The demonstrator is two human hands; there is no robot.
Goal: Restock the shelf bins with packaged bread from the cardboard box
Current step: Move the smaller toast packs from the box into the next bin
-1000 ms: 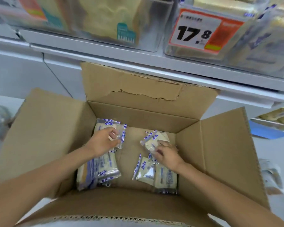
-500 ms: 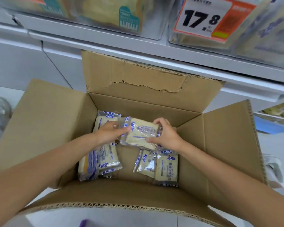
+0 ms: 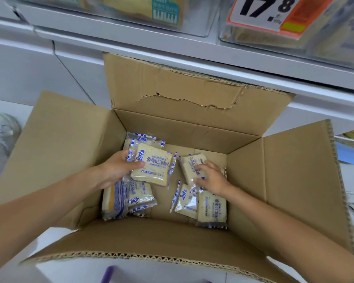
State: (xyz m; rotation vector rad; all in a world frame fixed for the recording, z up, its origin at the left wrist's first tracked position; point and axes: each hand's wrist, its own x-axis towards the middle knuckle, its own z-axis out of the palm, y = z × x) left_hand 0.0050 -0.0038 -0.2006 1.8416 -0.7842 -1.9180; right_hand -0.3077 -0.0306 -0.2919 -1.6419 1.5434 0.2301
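In the open corrugated cardboard box, the left hand is gripping a square bread packet. Its thumb is lying across the glossy clear film with blue-checked edges. The packet is overlapping a flat stack of packets at the box's left. The right hand is lying on a second packet with its fingers spread; I cannot tell whether it is gripping. Two more packets are lying below it. Clear plastic shelf bins are sitting above the box.

Pale grey shelf ledge across the top, plain white panels under it, whitish floor down below, orange price tag saying 17.8, soft even lighting
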